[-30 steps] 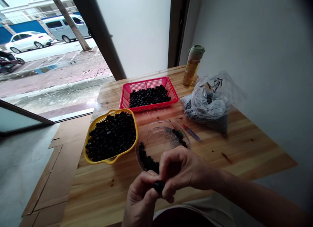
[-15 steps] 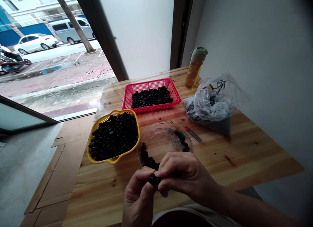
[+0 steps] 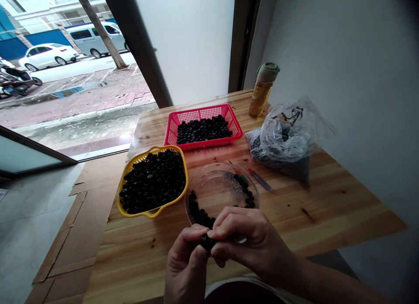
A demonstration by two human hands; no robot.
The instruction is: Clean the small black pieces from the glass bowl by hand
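A small black cap (image 3: 207, 241) sits pinched between both hands at the near edge of the wooden table (image 3: 327, 208). The left hand (image 3: 186, 264) grips it from below with curled fingers, and the right hand (image 3: 248, 240) closes its fingertips on it from the right. Just beyond lies a clear plastic dish (image 3: 222, 192) with black pieces along its rim. To the left stands a yellow basket (image 3: 152, 181) full of black caps, farther off a red basket (image 3: 203, 127), a bottle (image 3: 263, 89) and a plastic bag (image 3: 284, 138) at right.
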